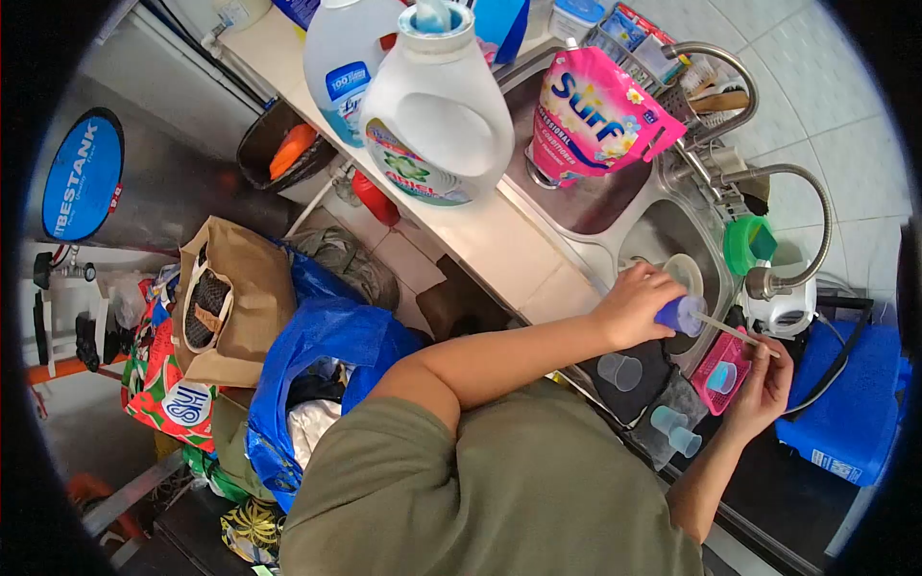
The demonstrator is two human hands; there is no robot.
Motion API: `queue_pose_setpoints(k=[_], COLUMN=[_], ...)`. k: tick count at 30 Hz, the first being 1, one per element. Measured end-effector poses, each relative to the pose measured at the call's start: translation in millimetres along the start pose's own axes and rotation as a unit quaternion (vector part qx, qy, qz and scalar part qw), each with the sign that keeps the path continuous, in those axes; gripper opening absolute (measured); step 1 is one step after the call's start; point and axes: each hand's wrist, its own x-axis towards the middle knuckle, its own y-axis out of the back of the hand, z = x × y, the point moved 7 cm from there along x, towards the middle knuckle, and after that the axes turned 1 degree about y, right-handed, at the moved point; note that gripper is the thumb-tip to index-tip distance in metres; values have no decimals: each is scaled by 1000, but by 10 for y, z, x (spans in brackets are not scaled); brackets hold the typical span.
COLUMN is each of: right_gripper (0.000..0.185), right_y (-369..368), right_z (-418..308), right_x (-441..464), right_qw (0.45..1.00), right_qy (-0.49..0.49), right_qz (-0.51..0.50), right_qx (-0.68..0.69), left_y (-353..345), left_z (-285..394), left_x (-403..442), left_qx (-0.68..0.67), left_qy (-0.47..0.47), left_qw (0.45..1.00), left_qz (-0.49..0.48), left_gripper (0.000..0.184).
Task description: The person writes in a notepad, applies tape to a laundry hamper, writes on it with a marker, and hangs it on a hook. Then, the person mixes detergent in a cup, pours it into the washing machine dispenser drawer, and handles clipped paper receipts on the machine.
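My left hand (636,309) grips a small purple cup (680,315) near the edge of the sink basin. Between the fingers of my right hand (764,389) is a thin pale stick (727,328), its far end at the mouth of the cup. Whether anything is inside the cup I cannot tell. Below the stick sits a pink plastic basket (713,386) with a light blue cup (721,375) in it. A clear cup (620,372) rests on a dark mat, and two bluish cups (675,430) lie close to my right forearm.
A pink Surf pouch (600,115) stands in the sink (615,206). White detergent bottles (442,106) are on the counter at its left. Curved faucets (816,192) arch over the right side, near a blue case (845,394). Bags (317,355) crowd the floor at left.
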Motion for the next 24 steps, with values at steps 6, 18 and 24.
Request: queue_pose_setpoints(k=[6, 18, 24], right_gripper=[12, 8, 9], right_y=[-302, -354, -252], right_z=[97, 17, 53], right_x=[-49, -1, -27], right_qw=[995, 994, 994], right_qy=[-60, -49, -25], right_qz=[-79, -96, -106], right_qx=[14, -17, -25], left_y=[29, 18, 3], left_z=[71, 99, 135], left_x=[-29, -36, -35], left_qx=[1, -3, 2], left_qy=[-5, -11, -9], left_qw=[1000, 1000, 1000], left_qz=[1, -17, -22], left_gripper=[59, 60, 60])
